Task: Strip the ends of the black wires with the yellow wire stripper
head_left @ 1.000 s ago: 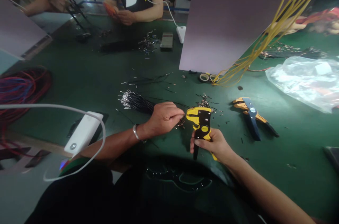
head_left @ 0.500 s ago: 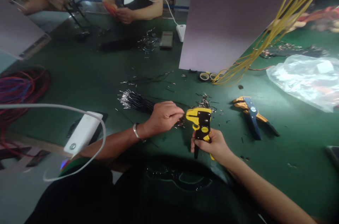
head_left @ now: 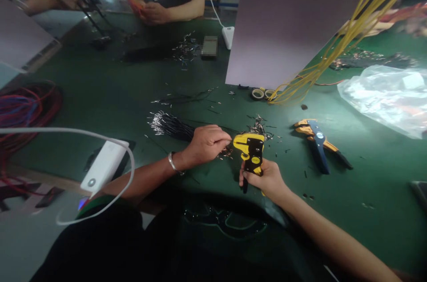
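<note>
My right hand (head_left: 267,177) grips a yellow-and-black wire stripper (head_left: 254,154) upright by its handles, with the jaws facing left. Thumb and fingers of my left hand (head_left: 210,143) are pinched together just left of those jaws. A wire seems to be in that pinch, though barely a tip of it shows. Behind and partly under my left hand lies a bundle of black wires (head_left: 173,125) with bright bared ends. Short cut scraps (head_left: 258,127) are heaped behind the stripper, and coppery bits (head_left: 227,153) lie beneath my left fingertips.
Blue-and-orange wire strippers (head_left: 318,142) lie to the right. Yellow wires (head_left: 320,70) hang beside an upright panel (head_left: 276,28), near tape rolls (head_left: 258,94). A plastic bag (head_left: 383,99), a white power bank (head_left: 104,166) with cable and red-blue wire coils (head_left: 26,110) flank me. Co-workers' hands (head_left: 155,12) work opposite.
The stripper in my right hand has shifted very slightly left, towards my left fingertips. My left hand keeps its pinch in nearly the same place. The whole view has moved a little.
</note>
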Motion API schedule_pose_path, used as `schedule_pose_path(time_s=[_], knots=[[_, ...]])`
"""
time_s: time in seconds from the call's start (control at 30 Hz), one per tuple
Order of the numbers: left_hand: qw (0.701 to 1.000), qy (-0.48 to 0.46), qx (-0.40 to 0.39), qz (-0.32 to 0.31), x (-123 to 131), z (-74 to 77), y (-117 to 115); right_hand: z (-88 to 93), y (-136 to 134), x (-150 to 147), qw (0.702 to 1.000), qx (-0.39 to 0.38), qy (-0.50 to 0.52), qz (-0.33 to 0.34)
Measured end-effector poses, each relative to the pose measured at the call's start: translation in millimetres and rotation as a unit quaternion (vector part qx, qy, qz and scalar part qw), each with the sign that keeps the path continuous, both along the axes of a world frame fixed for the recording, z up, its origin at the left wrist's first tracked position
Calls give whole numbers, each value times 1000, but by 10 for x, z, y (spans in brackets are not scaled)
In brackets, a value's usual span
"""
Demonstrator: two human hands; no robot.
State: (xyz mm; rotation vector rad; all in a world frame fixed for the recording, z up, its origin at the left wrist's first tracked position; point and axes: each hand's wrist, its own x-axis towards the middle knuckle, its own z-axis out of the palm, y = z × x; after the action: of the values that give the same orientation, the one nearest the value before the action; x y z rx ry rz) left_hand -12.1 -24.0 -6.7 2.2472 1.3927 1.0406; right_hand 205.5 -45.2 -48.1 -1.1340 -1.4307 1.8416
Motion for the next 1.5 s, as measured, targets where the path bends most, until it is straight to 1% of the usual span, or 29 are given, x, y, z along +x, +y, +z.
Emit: schedule_pose_path(time_s=[0.17,0.33,0.47,0.67,0.93,1.1,1.2,1.27,1.33,1.37,1.43,1.5], knots=[[1000,-6,-19,8,16,7,8,13,-6,-17,1000,9,-9,-14],[1000,-5,-9,12,25,-3,19,48,-2,-44,1000,-1,1,-24],[1000,-14,1,17,33,-15,29,46,1,-49,1000,5,-2,-31],[1000,-15,-3,19,39,-20,32,5,-10,-44,999,-1,11,-30],[1000,-21,-5,20,39,-22,41,33,3,-61,999,14,2,-29],[999,-29,-16,10,24,-8,37,26,13,-56,999,-5,18,-27],[999,-38,-20,9,1,-8,35,62,34,-19,999,-26,48,2],[999,-42,-16,18,-23,-4,37,105,62,30,996,-47,71,27],[998,-50,-8,23,-51,10,42,147,100,93,992,-81,82,43],[998,-54,-4,26,-66,21,45,164,122,125,992,-85,84,46],[998,-49,14,39,-90,49,50,192,165,181,986,-109,89,87],[997,-38,40,55,-107,76,52,221,197,222,982,-119,70,130]])
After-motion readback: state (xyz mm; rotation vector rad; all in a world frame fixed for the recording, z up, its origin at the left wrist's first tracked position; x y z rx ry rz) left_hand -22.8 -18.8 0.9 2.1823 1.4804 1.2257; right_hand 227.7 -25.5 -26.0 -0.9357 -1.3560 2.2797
